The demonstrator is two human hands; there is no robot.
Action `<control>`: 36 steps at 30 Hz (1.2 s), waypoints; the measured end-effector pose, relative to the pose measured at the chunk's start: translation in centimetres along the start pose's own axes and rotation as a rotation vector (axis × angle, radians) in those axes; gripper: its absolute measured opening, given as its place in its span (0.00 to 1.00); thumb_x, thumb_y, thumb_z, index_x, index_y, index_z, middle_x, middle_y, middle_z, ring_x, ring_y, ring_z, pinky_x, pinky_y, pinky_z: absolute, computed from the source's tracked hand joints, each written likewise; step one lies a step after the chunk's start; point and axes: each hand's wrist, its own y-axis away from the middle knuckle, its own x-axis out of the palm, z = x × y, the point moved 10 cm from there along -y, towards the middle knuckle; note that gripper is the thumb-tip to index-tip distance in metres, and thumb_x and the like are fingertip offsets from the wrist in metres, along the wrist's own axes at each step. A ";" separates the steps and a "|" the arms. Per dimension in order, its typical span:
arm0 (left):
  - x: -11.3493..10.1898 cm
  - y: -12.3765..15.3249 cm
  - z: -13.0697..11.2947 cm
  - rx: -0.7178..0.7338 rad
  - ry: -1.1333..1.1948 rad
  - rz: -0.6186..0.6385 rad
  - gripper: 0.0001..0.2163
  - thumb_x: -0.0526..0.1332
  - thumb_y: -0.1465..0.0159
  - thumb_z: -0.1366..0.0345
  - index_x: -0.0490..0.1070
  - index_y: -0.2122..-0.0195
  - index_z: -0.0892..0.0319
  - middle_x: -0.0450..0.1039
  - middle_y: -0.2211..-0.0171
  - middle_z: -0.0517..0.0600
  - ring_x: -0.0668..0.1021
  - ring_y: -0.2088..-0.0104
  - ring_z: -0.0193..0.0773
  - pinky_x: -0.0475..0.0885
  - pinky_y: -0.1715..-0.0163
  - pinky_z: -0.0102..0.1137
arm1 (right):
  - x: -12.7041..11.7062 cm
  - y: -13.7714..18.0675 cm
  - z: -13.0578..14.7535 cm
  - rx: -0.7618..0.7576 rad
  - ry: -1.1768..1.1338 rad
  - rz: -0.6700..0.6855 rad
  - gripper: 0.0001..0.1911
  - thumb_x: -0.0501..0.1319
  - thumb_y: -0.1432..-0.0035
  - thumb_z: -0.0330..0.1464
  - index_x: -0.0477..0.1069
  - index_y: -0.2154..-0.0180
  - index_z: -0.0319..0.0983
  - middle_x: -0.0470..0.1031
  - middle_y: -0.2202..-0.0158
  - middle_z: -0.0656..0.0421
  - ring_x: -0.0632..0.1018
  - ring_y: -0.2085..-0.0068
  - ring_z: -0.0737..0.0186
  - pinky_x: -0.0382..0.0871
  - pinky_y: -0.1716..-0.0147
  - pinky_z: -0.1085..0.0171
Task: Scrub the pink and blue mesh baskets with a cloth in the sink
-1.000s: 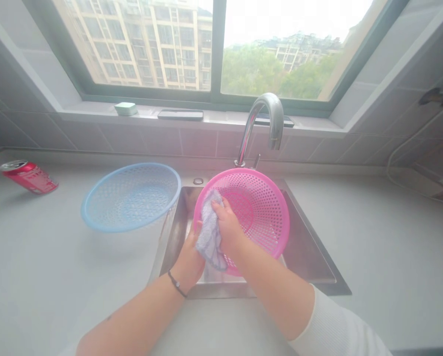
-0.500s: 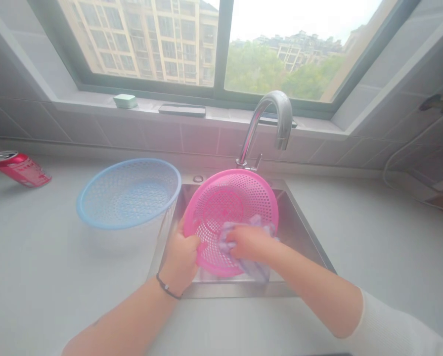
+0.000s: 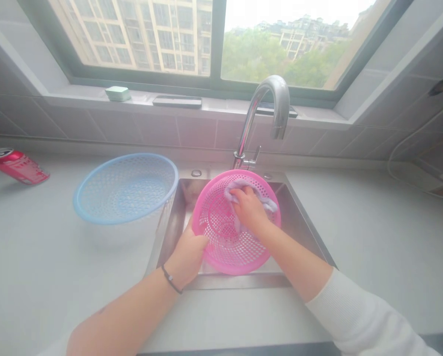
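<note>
Pink plastic basket [image 3: 221, 232] getting wiped w/ cloth [image 3: 240, 187] in steel sink [image 3: 177, 222]
L hand [image 3: 187, 257] gripping near-left rim, R hand [image 3: 249, 210] closed on cloth inside basket; blue basket [image 3: 127, 190] sitting left of sink

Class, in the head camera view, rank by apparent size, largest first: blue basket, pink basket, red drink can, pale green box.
Blue basket and pink basket: too alike to rank. Then red drink can, then pale green box.
</note>
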 end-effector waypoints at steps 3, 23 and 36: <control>0.0 -0.1 0.0 -0.006 0.020 0.013 0.40 0.58 0.58 0.80 0.72 0.40 0.55 0.80 0.45 0.54 0.79 0.42 0.53 0.76 0.42 0.43 | 0.5 -0.2 3.5 -0.118 -0.214 0.024 0.19 0.60 0.32 0.30 0.78 0.43 0.43 0.71 0.41 0.49 0.75 0.41 0.47 0.70 0.41 0.53; 0.9 0.6 -0.3 0.017 0.179 0.122 0.36 0.67 0.55 0.81 0.75 0.42 0.50 0.82 0.47 0.50 0.81 0.43 0.53 0.79 0.45 0.41 | 1.6 4.6 6.5 0.018 -0.990 0.171 0.13 0.56 0.30 0.38 0.73 0.47 0.47 0.78 0.49 0.57 0.79 0.47 0.57 0.75 0.45 0.55; -1.5 -0.5 -3.8 0.224 0.266 0.017 0.23 0.69 0.32 0.54 0.74 0.38 0.49 0.77 0.38 0.52 0.79 0.39 0.45 0.74 0.36 0.40 | 1.0 6.4 10.6 -0.364 -0.512 0.488 0.06 0.61 0.43 0.26 0.76 0.68 0.39 0.75 0.61 0.57 0.75 0.60 0.59 0.69 0.58 0.59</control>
